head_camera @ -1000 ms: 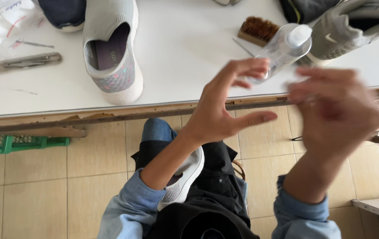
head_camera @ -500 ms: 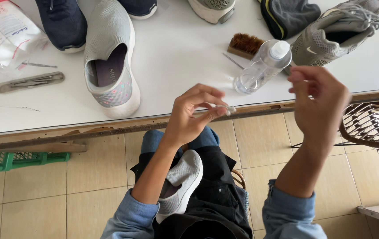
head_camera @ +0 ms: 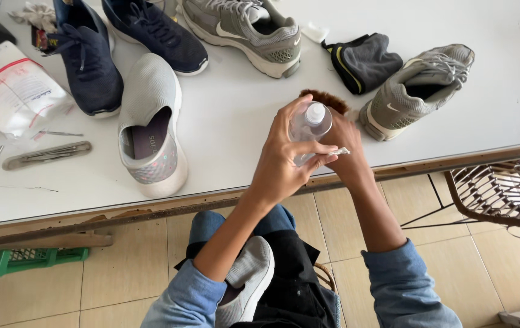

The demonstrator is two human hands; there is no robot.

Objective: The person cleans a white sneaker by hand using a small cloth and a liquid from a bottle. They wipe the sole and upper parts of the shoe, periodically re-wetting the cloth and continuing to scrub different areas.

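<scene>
Liquid could spill onto the table [head_camera: 393, 164] if the clear bottle [head_camera: 308, 130], gripped at its edge between left hand [head_camera: 284, 161] and right hand [head_camera: 346, 152], tips or slips.

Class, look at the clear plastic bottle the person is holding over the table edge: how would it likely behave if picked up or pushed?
The clear bottle looks thin-walled, so probably light and a little squeezable. Being round, it would likely roll if laid on the table. The left hand wraps it easily, suggesting an easy grip, though smooth plastic may be slippery.
</scene>
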